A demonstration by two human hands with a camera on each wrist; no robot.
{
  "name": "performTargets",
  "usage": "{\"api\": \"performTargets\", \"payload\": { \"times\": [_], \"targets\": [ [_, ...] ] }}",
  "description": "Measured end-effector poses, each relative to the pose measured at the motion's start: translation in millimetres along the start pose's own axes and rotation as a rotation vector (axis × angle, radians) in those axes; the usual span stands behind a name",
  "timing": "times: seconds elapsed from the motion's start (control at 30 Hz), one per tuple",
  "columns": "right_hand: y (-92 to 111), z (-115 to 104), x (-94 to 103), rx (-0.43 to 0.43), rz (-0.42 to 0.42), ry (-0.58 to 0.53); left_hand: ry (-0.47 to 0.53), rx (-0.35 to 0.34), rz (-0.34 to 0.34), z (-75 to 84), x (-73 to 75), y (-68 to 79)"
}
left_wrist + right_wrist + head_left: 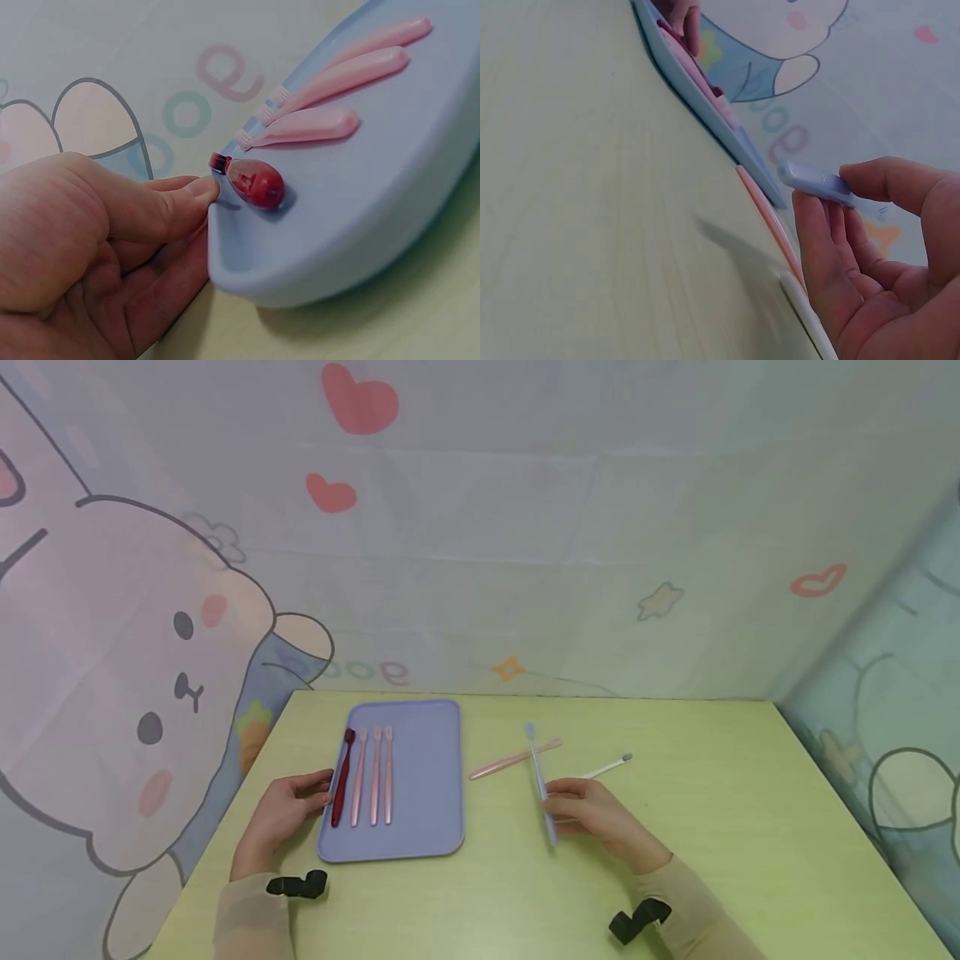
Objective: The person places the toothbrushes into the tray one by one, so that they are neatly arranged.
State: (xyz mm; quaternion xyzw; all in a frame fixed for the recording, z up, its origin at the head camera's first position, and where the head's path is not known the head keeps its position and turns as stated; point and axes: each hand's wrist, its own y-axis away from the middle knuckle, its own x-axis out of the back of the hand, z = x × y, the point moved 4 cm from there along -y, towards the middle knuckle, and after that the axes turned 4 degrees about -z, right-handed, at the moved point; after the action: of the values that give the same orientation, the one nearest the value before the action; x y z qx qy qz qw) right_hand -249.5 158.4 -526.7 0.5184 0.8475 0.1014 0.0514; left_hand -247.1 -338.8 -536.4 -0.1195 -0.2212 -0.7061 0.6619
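My right hand (pixel 592 814) pinches a light blue toothbrush (pixel 538 777) above the table, thumb on one side and fingertips on the other. The right wrist view shows the blue handle (pixel 814 180) clear of the surface. At the left, my left hand (pixel 97 240) grips the rim of a blue-lavender tray (pixel 427 777), with the thumb at its edge. On that tray lie a dark red toothbrush (pixel 342 781), nearest the left hand, and three pink toothbrushes (pixel 375 785) side by side. Between tray and right hand lies another pink toothbrush (pixel 502 764). A white toothbrush (pixel 609 767) is partly hidden behind the right hand.
The pale yellow-green table (pixel 465 910) ends at the back against a hanging cloth (pixel 525 527) printed with hearts and a rabbit. More printed cloth (pixel 900 710) hangs at the right side. A black strap piece (pixel 641 920) sits at each wrist.
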Motion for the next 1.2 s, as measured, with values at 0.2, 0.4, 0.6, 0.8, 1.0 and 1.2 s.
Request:
{"api": "performTargets", "payload": {
  "times": [0.2,0.4,0.6,0.8,1.0,1.2],
  "targets": [
    [-7,-1,-13.3,0.004,0.011,-0.025,0.022,0.005,0.002,0.0,-0.7,1.0],
    [-11,-4,-26.9,0.002,-0.011,-0.036,0.021,0.015,0.004,-2.0,-0.1,1.3],
    [-15,-5,-38.1,0.005,-0.026,-0.043,0.012,0.024,0.011,-4.5,0.7,1.6],
    [-20,-5,-47.6,0.018,-0.027,-0.047,0.027,0.015,0.005,-4.1,1.8,1.6],
    [-29,-4,-61.3,0.036,-0.053,-0.052,0.049,0.010,0.005,-2.8,1.7,0.4],
    [-38,-1,-76.8,0.036,-0.084,-0.090,0.053,0.014,0.009,-4.5,1.5,-2.3]
  ]
}}
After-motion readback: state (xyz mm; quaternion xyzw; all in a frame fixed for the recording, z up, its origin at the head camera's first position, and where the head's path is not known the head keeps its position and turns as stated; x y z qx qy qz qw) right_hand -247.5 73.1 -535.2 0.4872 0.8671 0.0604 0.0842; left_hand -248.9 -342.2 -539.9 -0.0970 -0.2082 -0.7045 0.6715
